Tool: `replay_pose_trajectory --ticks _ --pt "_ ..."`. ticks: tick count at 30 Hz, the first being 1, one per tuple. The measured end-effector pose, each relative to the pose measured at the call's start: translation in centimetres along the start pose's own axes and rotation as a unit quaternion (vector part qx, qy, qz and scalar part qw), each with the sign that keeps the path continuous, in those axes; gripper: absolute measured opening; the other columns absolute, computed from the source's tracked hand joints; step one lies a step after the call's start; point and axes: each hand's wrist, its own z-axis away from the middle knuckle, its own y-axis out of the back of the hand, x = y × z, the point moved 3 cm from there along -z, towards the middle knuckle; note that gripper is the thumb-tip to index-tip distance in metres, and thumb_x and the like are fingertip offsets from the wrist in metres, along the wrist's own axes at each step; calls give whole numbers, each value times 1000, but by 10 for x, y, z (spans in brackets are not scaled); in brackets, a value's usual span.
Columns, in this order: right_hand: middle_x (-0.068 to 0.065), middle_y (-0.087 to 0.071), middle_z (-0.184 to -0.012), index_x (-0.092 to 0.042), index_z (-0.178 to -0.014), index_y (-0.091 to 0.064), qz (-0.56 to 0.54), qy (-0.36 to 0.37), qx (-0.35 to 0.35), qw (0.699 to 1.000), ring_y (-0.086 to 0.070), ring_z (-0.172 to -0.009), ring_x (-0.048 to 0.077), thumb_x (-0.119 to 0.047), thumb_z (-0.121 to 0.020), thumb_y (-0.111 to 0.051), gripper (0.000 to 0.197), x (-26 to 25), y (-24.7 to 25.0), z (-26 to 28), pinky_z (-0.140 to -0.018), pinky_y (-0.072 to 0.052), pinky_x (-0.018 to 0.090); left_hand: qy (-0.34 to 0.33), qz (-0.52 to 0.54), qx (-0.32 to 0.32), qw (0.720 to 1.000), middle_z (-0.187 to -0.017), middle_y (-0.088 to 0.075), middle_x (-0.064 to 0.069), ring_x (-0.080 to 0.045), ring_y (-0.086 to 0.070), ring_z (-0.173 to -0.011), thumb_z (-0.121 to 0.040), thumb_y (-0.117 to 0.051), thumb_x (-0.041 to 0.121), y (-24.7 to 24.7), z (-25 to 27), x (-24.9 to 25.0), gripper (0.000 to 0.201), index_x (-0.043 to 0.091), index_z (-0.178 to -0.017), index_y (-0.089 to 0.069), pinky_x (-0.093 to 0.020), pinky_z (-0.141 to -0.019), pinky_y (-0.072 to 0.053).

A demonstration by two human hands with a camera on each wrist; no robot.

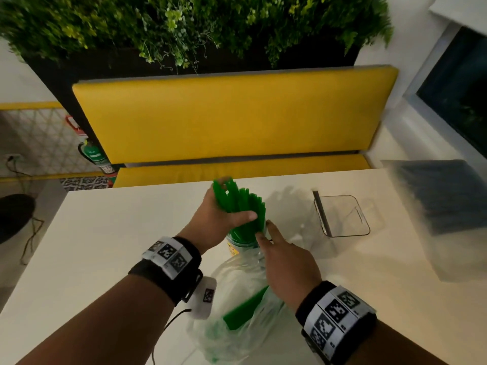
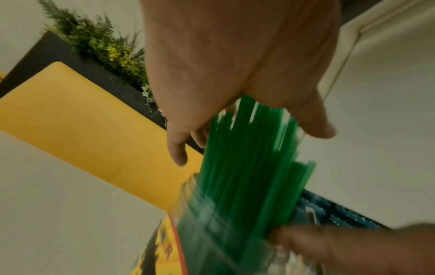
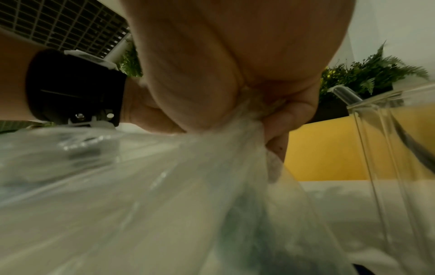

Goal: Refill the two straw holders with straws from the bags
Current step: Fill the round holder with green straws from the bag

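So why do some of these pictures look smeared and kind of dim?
Head view: dim, warm light; the green straws in the left hand are smeared by motion, and the bag of dark straws at the right edge is blurred. Left wrist view: the straws and round holder streak with motion. Right wrist view: the clear plastic bag is soft and close to the lens; straight edges bow from the wide lens.

Head view looks down; wrist views sit close, sharing the green straws (image 1: 238,206).

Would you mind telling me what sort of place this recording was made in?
Probably a café or casual restaurant: a yellow padded bench runs along a white table, a planter of greenery sits behind it, and green straws stand in a holder beside a clear empty one.
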Motion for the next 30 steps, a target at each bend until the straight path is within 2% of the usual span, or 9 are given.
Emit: replay_pose_trajectory --ticks 2,6,9,11,15,20,26,28,30 --pt "2 9 -165 -26 -154 -15 0 -2 2 1000 -65 -98 25 -5 -89 -50 77 0 -3 -1 -67 -48 33 -22 -9 -1 1000 -150 -38 3 -15 -44 -136 -61 -89 52 14 1 4 113 45 -149 -19 -43 -106 -46" --pt "0 7 -165 -29 -153 -13 -10 -3 8 1000 -65 -93 24 -6 -87 -52 80 1 -11 -2 -65 -55 36 -166 -159 42 972 -163 -19 6 -12 -19 -148 -70 -67 73 14 5 36 105 42 -153 -11 -35 -114 -25" --pt "-1 1 -165 -29 -152 -17 -23 -3 14 1000 -66 -89 22 -7 -88 -51 76 -1 -14 -2 -68 -57 36 -229 -500 -35 835 -163 -23 -2 -24 -16 -150 -85 -44 76 -24 -2 27 88 29 -154 -17 -46 -120 -20" --pt "-2 2 -165 -27 -153 -16 -17 -4 21 1000 -66 -86 20 -7 -88 -50 76 -2 -15 -2 -68 -58 35 -235 -563 -56 791 -157 -34 -3 -27 -27 -146 -91 -49 61 -36 -6 16 70 27 -150 -30 -47 -118 -24" --pt "-2 3 -165 -26 -153 -15 -27 -9 21 999 -66 -88 21 -4 -87 -50 78 -2 -15 1 -66 -57 36 -273 -544 21 793 -138 -54 -1 -27 -47 -127 -88 -52 59 -41 -6 17 55 32 -137 -46 -56 -104 -38" --pt "-1 7 -165 -28 -155 -8 -27 -3 27 999 -65 -95 22 -5 -88 -48 81 0 -15 2 -63 -54 33 -263 -526 49 807 -106 -66 -1 -28 -58 -100 -92 -60 37 -27 -25 12 22 20 -105 -67 -44 -75 -54" --pt "2 7 -165 -41 -151 9 -79 3 37 996 -63 -109 23 -3 -86 -48 94 11 -22 8 -67 -59 36 -206 -554 22 806 -137 -51 -6 -29 -43 -127 -90 -50 62 -28 -11 33 50 27 -127 -57 -48 -99 -43" --pt "0 3 -164 -46 -148 12 -126 -7 44 991 -63 -111 23 -5 -88 -47 94 21 -25 17 -66 -58 35 -288 -484 87 822 -132 -54 -11 -31 -48 -122 -90 -54 58 -21 20 56 50 22 -125 -60 -46 -96 -44" --pt "0 -6 -162 -48 -148 10 -165 -16 60 984 -66 -100 21 -10 -88 -49 92 34 -30 27 -66 -56 32 -390 -396 71 828 -114 -62 -9 -28 -56 -106 -94 -58 40 -26 69 63 32 15 -110 -67 -40 -88 -48"
